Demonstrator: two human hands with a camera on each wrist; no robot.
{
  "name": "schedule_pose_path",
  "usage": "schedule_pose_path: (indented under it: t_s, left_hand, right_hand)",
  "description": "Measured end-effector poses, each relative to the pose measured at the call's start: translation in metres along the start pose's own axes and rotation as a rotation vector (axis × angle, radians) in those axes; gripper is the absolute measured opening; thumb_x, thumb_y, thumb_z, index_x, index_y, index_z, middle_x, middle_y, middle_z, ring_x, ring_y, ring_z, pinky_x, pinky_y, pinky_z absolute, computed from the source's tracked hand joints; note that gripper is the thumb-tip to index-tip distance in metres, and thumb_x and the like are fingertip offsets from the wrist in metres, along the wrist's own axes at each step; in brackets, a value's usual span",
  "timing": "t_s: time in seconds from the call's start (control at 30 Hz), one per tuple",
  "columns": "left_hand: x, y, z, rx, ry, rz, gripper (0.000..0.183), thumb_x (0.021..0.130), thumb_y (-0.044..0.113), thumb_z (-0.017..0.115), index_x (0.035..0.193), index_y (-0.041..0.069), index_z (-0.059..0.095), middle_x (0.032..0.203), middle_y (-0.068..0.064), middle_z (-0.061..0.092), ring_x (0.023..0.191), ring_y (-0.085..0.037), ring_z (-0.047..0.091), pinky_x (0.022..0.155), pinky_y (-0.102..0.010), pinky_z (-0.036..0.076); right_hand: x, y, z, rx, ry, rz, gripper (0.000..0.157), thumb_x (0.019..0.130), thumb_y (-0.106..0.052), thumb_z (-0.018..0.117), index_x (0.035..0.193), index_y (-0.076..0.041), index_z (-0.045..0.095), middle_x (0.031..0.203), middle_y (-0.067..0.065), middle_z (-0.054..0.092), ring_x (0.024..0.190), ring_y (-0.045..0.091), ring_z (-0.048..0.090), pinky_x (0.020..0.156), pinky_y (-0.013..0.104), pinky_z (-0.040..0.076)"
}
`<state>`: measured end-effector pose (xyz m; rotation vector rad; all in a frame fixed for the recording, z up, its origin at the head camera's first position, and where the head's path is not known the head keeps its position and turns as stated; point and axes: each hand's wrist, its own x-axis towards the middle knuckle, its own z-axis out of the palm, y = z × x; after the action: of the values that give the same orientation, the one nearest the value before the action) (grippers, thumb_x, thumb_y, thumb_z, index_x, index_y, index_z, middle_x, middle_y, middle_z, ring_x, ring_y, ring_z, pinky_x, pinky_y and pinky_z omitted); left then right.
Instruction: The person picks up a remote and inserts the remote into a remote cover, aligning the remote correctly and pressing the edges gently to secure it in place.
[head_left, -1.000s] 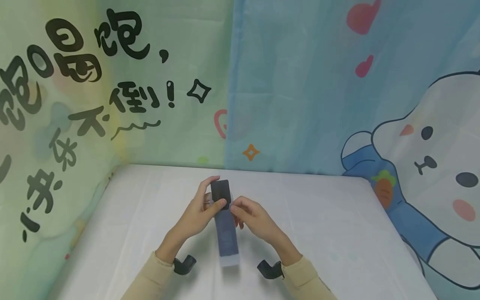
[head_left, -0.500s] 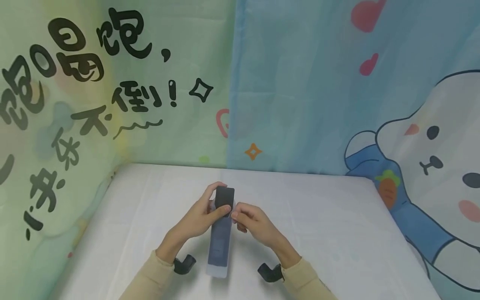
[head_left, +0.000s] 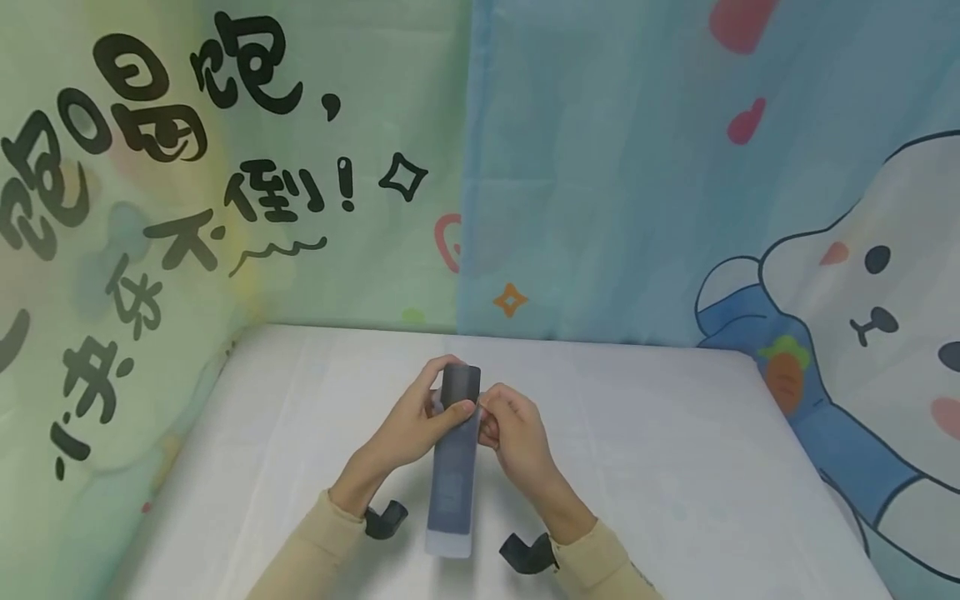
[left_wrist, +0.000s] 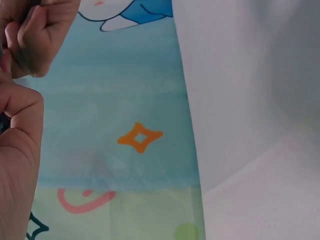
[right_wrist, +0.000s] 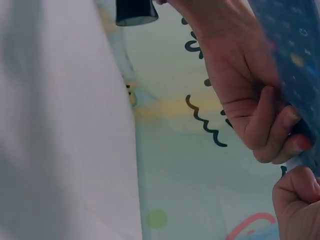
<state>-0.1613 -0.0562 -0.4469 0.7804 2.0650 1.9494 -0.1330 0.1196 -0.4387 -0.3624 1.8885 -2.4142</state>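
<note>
A long, slim box (head_left: pixel 452 487) with a black end, a blue-grey body and a pale strip at its near end is held upright-lengthwise before me in the head view. My left hand (head_left: pixel 408 425) grips it from the left below the black end (head_left: pixel 461 385), thumb across its front. At its right edge, my right hand (head_left: pixel 519 433) pinches close to the left thumb, fingers curled. In the right wrist view the box's side (right_wrist: pixel 297 50) is blue with small coloured marks. The left wrist view shows both hands, with the box mostly out of frame.
A white-covered table (head_left: pixel 637 467) lies beneath the hands. Behind it hang a green cloth (head_left: pixel 360 275) with black lettering and a blue cloth (head_left: pixel 600 208) with a cartoon bear. Black curved camera mounts (head_left: pixel 386 520) sit at both wrists.
The box and both hands have shifted slightly right in the head view, and the box's lean has changed. My right hand has turned more upright while staying at the box's right edge.
</note>
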Motion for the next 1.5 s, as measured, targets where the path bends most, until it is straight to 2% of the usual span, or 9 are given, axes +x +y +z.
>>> schedule_pose_path:
  t_s: [0.17, 0.3, 0.47, 0.57, 0.77, 1.0, 1.13, 1.3, 1.5]
  left_hand:
    - [0.000, 0.000, 0.001, -0.008, 0.009, -0.005, 0.057, 0.098, 0.037, 0.066, 0.145, 0.022, 0.036, 0.122, -0.017, 0.056, 0.090, -0.026, 0.066, 0.075, -0.042, 0.055]
    - [-0.002, 0.000, -0.001, 0.014, 0.036, -0.009, 0.058, 0.098, 0.035, 0.066, 0.146, 0.022, 0.035, 0.114, -0.018, 0.059, 0.084, -0.024, 0.065, 0.073, -0.040, 0.054]
    - [-0.004, 0.002, -0.003, 0.074, 0.122, 0.007, 0.060, 0.099, 0.030, 0.067, 0.148, 0.019, 0.034, 0.105, -0.014, 0.061, 0.068, -0.018, 0.057, 0.059, -0.032, 0.047]
    - [-0.006, 0.000, -0.004, 0.084, 0.175, 0.001, 0.061, 0.099, 0.027, 0.067, 0.149, 0.018, 0.033, 0.085, -0.009, 0.057, 0.055, -0.013, 0.045, 0.049, -0.028, 0.038]
    - [-0.011, -0.006, -0.003, 0.140, 0.269, -0.026, 0.062, 0.098, 0.032, 0.068, 0.149, 0.023, 0.035, 0.059, 0.003, 0.039, 0.047, -0.009, 0.032, 0.044, -0.024, 0.030]
    - [-0.010, -0.009, -0.004, 0.138, 0.239, -0.032, 0.066, 0.099, 0.031, 0.067, 0.153, 0.031, 0.030, 0.074, -0.004, 0.058, 0.053, -0.011, 0.041, 0.050, -0.026, 0.035]
    - [-0.014, -0.008, -0.004, 0.079, 0.238, -0.079, 0.066, 0.101, 0.033, 0.062, 0.156, 0.021, 0.027, 0.080, -0.005, 0.063, 0.060, -0.016, 0.053, 0.058, -0.028, 0.045]
    - [-0.023, -0.015, -0.005, 0.062, 0.258, -0.120, 0.038, 0.103, 0.031, 0.059, 0.128, 0.002, 0.057, 0.093, -0.007, 0.070, 0.080, -0.030, 0.066, 0.070, -0.038, 0.055]
    - [-0.028, -0.021, -0.006, 0.165, 0.236, -0.045, 0.026, 0.104, 0.030, 0.057, 0.092, 0.007, 0.062, 0.072, 0.000, 0.056, 0.065, -0.021, 0.055, 0.057, -0.029, 0.045]
  right_hand:
    - [0.007, -0.003, 0.003, 0.046, 0.075, 0.020, 0.027, 0.099, 0.000, 0.042, 0.072, -0.003, 0.045, 0.059, -0.001, 0.033, 0.052, 0.008, 0.032, 0.049, 0.018, 0.030]
    - [0.008, -0.002, 0.002, 0.019, 0.019, 0.027, 0.026, 0.100, -0.003, 0.042, 0.075, -0.003, 0.045, 0.061, -0.001, 0.035, 0.054, 0.008, 0.033, 0.051, 0.018, 0.031]
    - [0.007, 0.000, -0.004, -0.159, -0.087, -0.015, 0.025, 0.105, -0.006, 0.044, 0.082, 0.004, 0.047, 0.063, 0.002, 0.037, 0.056, 0.011, 0.035, 0.054, 0.022, 0.034]
    - [0.006, 0.000, -0.007, -0.271, -0.130, -0.023, 0.025, 0.106, -0.009, 0.047, 0.087, 0.006, 0.050, 0.065, 0.004, 0.040, 0.057, 0.012, 0.037, 0.055, 0.024, 0.035]
    - [0.001, 0.006, -0.010, -0.392, -0.172, 0.059, 0.017, 0.107, -0.013, 0.049, 0.097, 0.000, 0.053, 0.069, 0.005, 0.048, 0.059, 0.014, 0.044, 0.054, 0.025, 0.037]
    - [-0.003, 0.009, -0.010, -0.426, -0.264, 0.113, 0.015, 0.103, -0.014, 0.058, 0.105, 0.000, 0.052, 0.072, 0.003, 0.054, 0.061, 0.014, 0.049, 0.058, 0.026, 0.044]
    - [-0.004, 0.011, -0.011, -0.415, -0.266, 0.100, 0.016, 0.103, -0.014, 0.059, 0.106, 0.001, 0.052, 0.080, 0.004, 0.060, 0.064, 0.013, 0.052, 0.059, 0.026, 0.046]
    - [-0.004, 0.013, -0.014, -0.403, -0.229, 0.078, 0.017, 0.103, -0.013, 0.058, 0.106, 0.002, 0.052, 0.086, 0.006, 0.063, 0.068, 0.013, 0.054, 0.061, 0.026, 0.046]
    - [-0.005, 0.011, -0.016, -0.410, -0.242, 0.097, 0.017, 0.103, -0.015, 0.059, 0.106, 0.001, 0.053, 0.086, 0.006, 0.062, 0.070, 0.015, 0.054, 0.064, 0.028, 0.046]
